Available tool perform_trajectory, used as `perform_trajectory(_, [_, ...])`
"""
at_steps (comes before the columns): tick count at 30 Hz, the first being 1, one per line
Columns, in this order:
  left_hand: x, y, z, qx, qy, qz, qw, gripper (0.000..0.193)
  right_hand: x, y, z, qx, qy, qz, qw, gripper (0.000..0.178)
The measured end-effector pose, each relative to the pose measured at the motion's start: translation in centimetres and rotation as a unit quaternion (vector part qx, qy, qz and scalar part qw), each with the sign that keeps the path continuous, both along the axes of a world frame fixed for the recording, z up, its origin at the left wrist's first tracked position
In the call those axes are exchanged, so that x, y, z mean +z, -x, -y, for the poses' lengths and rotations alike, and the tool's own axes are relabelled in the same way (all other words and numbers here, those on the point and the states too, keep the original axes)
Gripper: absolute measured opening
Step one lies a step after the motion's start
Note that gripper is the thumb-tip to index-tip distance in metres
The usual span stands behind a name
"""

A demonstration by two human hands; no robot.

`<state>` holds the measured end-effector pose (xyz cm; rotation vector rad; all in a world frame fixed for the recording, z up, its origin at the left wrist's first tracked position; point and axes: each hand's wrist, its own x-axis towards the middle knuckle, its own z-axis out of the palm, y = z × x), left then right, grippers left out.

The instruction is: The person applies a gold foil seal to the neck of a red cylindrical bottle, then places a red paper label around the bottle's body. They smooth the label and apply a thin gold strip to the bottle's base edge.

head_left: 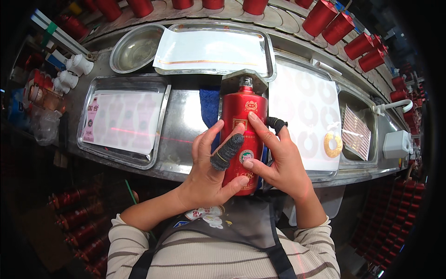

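A red bottle (pixel 233 110) with gold print and a small round emblem lies on its back in front of me, its neck pointing away from me. Its top end rests against a grey metal holder (pixel 228 84). My left hand (pixel 204 176) grips the bottle's left side, thumb low on the front and a finger in a dark fabric cover (pixel 228 151) across it. From the right, my right hand (pixel 287 162) holds the bottle, index fingertip and thumb pressing on its face. Another dark finger cover (pixel 277 123) is on that hand. The fingers' undersides are hidden.
A tray of pink-white label sheets (pixel 123 121) sits left; a white sheet with ring-shaped stickers (pixel 302 116) lies right. Behind are a steel bowl (pixel 134 50) and another tray (pixel 268 51). A blue cloth (pixel 210 106) touches the holder area. Red bottles (pixel 320 18) stand on the far conveyor.
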<state>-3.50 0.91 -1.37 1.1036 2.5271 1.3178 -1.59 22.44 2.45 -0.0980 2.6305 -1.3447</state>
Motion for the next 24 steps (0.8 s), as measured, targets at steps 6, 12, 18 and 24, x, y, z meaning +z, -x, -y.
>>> perform_trajectory(6, [0.0,-0.6,0.4,0.013,0.005,-0.001,1.000,0.084,0.1,-0.4,0.3,-0.001,-0.026,-0.017,1.000,0.076])
perform_trajectory(12, [0.2,-0.1,0.5,0.000,0.033,-0.001,0.999,0.085,-0.1,0.0,0.4,-0.005,-0.038,-0.029,0.999,0.076])
perform_trajectory(18, [0.5,0.8,0.7,-0.030,0.031,-0.017,0.999,0.086,0.1,0.4,0.5,-0.015,-0.020,0.017,1.000,0.074])
perform_trajectory(24, [-1.9,-1.2,1.1,-0.033,-0.188,0.249,0.950,0.100,-0.5,-2.3,0.3,-0.005,0.012,-0.018,1.000,0.078])
